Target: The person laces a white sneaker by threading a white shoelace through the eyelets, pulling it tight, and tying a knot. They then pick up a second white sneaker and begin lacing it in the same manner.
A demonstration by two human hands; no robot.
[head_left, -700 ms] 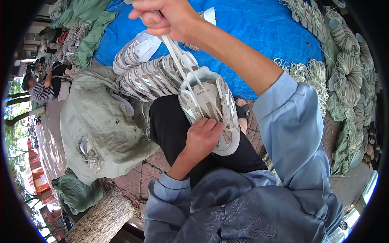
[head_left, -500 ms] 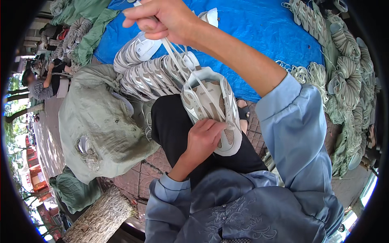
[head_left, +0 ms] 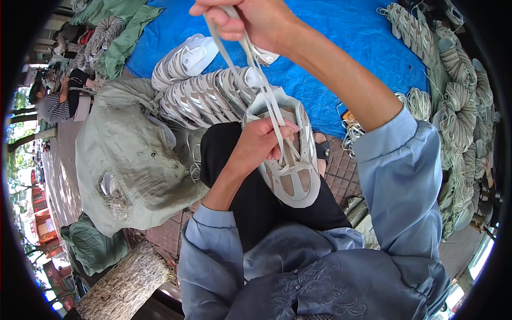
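A beige and white sneaker point(head_left: 299, 198) rests across my black-clad knees, its toe pointing back at me. Its pale shoelace point(head_left: 273, 106) passes through the lowest eyelets, and the two lengths run up taut from there. Above the shoe, at the upper edge of the view, my right hand point(head_left: 248, 21) is closed on the upper part of the lace. My left hand point(head_left: 260, 141) lies over the shoe's tongue, its fingers pinched round the lace lengths partway up. That hand hides part of the left eyelet row.
Stacked sneakers point(head_left: 200, 98) lie ahead to the left on a blue tarp point(head_left: 330, 58). A grey-green sack point(head_left: 141, 154) bulges at my left, above a rough log point(head_left: 128, 282). Bundled laces and shoe pieces point(head_left: 456, 106) line the right. A seated person point(head_left: 56, 101) is far left.
My left hand has moved up from the toe end to the tongue and now pinches the lace lengths. My right hand has shifted right and slightly up, still holding the lace.
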